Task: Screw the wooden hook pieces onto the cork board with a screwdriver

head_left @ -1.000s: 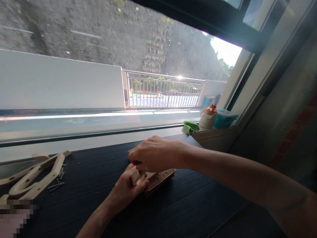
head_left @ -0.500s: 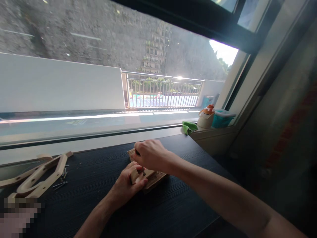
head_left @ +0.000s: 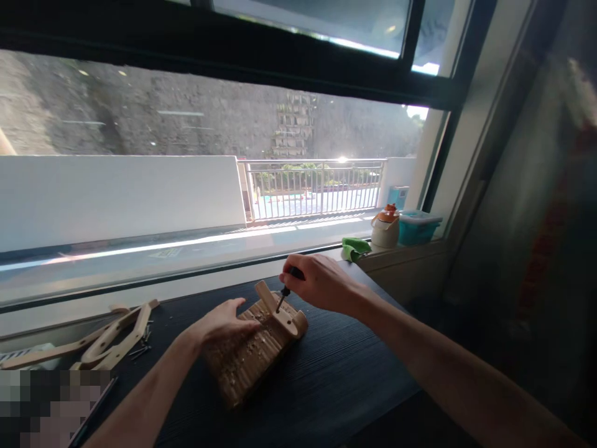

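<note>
Black wood-grain tabletop (head_left: 336, 367) supports a brown, ridged wooden slab (head_left: 245, 354) near its middle. At the left lie pale, curved wooden strips (head_left: 125, 350) with drilled holes; loose grey metal screws (head_left: 140, 353) are scattered just beside them

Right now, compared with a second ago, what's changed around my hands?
Your left hand has let go of the pale, curved wooden piece and spreads open at the left of the ridged brown wooden block. The block has turned, putting that piece at its far right end. Your right hand still grips the black-handled metal screwdriver; the crumpled green cloth stayed by the window.
</note>
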The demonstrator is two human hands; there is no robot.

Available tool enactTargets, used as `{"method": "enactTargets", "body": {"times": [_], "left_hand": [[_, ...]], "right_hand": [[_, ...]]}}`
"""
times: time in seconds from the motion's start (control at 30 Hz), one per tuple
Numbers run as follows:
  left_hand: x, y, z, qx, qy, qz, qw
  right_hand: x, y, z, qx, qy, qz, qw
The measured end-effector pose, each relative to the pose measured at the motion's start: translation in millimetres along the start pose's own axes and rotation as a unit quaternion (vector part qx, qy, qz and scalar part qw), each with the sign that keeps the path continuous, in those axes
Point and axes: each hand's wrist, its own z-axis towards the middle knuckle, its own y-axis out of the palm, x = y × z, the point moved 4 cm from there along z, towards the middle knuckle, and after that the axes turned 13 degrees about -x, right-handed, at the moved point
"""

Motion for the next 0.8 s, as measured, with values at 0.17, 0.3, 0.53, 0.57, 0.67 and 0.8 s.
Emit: {"method": "enactTargets", "body": {"times": [0.17,0.3,0.53,0.57,0.67,0.8], "left_hand": [[-5,11,19,-0.094,-0.034,-0.070,0.993],[8,28,3,-0.167,-0.028,-0.142,0.975],[45,6,-23,-0.165,0.061,-0.154,0.972],[47,1,-23,-0.142,0.056,-0.117,0.981],[46,-6,-19,-0.075,0.029,-0.018,0.997],[46,-4,-15,-0.063,0.017,0.009,0.998]], "right_hand": [[27,8,-26,0.060,0.014,0.061,0.996],[52,30,-48,0.093,0.053,0.141,0.984],[52,69,-92,0.142,0.078,0.247,0.955],[52,75,-98,0.151,0.078,0.245,0.954],[52,95,-108,0.176,0.057,0.231,0.955],[54,115,-111,0.176,0.062,0.218,0.958]]}}
